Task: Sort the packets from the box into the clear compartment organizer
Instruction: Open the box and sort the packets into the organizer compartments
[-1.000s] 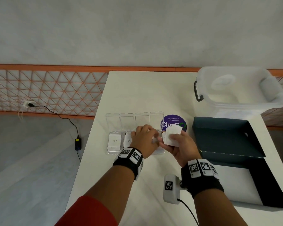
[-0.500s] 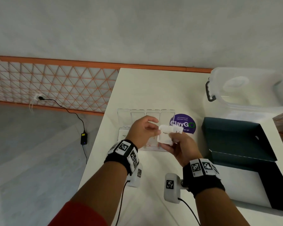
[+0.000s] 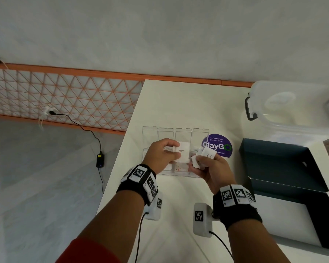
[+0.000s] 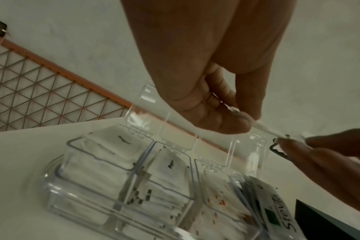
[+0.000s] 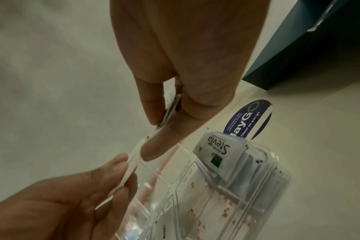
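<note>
Above the clear compartment organizer, whose lids stand open, my left hand pinches one white sugar packet by its edge. Just to the right, my right hand grips a small stack of white packets. In the left wrist view the organizer's compartments hold white packets, and a Stevia packet lies at the right end. The right wrist view shows the Stevia packet upright in the end compartment, and the left hand's packet edge-on. The dark open box lies to the right.
A purple round sticker is on the white table beside the organizer. A clear lidded storage bin stands at the back right. The table's left edge drops to the floor, where a cable and adapter lie.
My left hand rose from the organizer, took a packet off the stack in my right hand and drew it leftward. The right hand stayed over the organizer's right end.
</note>
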`<state>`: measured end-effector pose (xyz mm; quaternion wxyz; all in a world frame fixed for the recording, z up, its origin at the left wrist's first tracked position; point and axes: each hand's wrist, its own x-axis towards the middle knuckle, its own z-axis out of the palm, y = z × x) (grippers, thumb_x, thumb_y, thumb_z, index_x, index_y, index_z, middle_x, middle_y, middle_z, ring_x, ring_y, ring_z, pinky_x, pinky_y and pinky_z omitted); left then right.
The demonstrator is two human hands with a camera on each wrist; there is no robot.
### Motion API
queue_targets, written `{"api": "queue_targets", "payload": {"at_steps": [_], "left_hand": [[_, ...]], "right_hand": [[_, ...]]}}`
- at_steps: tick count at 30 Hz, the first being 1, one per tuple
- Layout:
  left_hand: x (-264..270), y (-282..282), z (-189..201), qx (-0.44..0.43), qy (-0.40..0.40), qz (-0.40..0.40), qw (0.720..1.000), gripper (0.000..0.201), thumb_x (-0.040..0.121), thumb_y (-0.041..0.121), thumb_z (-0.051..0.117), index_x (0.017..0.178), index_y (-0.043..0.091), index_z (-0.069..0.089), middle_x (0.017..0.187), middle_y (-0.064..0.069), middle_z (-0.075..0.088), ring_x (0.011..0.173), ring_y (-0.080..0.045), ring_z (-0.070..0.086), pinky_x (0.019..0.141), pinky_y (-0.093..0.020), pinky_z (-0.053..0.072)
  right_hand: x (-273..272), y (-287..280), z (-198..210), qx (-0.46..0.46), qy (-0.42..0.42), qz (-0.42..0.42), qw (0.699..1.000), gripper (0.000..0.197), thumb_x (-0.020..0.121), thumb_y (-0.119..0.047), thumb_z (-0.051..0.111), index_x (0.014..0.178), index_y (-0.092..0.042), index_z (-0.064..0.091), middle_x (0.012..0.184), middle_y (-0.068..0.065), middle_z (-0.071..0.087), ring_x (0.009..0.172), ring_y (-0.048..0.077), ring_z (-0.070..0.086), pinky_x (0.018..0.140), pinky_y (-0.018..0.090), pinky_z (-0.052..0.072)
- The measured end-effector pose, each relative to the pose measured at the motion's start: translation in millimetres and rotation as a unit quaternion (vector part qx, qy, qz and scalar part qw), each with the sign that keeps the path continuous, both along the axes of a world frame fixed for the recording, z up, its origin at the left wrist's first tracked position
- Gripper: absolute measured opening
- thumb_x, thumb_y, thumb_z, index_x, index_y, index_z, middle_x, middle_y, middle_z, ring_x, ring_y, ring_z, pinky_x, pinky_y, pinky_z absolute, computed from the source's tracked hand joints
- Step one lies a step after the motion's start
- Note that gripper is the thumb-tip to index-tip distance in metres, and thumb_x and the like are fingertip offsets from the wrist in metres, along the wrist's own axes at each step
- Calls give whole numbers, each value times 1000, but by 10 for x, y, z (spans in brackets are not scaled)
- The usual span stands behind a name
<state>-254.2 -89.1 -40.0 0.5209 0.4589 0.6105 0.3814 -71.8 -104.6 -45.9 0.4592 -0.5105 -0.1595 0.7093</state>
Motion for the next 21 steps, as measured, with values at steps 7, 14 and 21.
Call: {"api": "queue_targets", "payload": {"at_steps": [7, 14, 21], "left_hand": [[-139, 19, -119, 1, 126, 28, 992, 32, 80, 7, 73, 103, 27, 66, 95, 0, 66, 74, -14, 66, 54, -15, 47], [-630, 10, -164, -9, 169, 87, 982, 19, 83, 8, 71, 92, 24, 69, 98, 0, 70, 75, -14, 62, 68, -24, 46], [-674, -84, -371, -34, 348, 1, 937, 16, 87, 12, 66, 103, 15, 68, 119, -1, 57, 100, -18, 58, 87, -25, 46]], "right_hand": [[93, 17, 6, -8, 6, -46, 999, 23, 88, 14, 57, 109, 4, 63, 107, 25, 70, 87, 35, 74, 62, 33, 61], [64, 16, -10, -8, 2, -35, 999, 23, 89, 13, 56, 109, 4, 63, 99, 20, 73, 78, 31, 75, 60, 33, 62], [-66, 24, 13, -8, -2, -1, 1000, 21, 89, 14, 56, 105, 2, 63, 90, 17, 73, 77, 33, 75, 58, 34, 61]]}}
